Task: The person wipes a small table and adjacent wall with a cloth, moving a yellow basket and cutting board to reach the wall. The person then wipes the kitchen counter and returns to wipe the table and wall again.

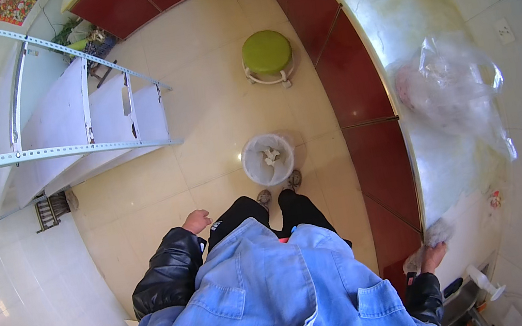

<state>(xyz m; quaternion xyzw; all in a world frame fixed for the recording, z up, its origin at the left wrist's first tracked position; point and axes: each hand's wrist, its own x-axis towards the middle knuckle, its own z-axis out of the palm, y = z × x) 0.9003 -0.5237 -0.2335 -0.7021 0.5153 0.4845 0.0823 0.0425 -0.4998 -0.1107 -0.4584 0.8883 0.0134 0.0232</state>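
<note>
My right hand (434, 258) is on the countertop at the lower right, fingers closed on a crumpled grey-white wad (438, 232). Whether the wad is a cloth, plastic film or a scouring pad, I cannot make out. Beside that wrist, crumpled clear plastic (414, 263) hangs at the counter's edge. To the left of my legs, my left hand (197, 221) hangs free in the air, holding nothing, its fingers loosely bent and slightly apart. On the floor in front of my feet stands a white-lined waste bin (249, 165) with crumpled pale paper (271, 156) inside.
The pale countertop (444, 184) runs along my right above dark red cabinets (374, 158), with a clear plastic bag (448, 86) on it. A sink (460, 302) lies behind my right hand. A green round stool (267, 53) stands ahead. White metal-framed shelving (59, 151) lies left.
</note>
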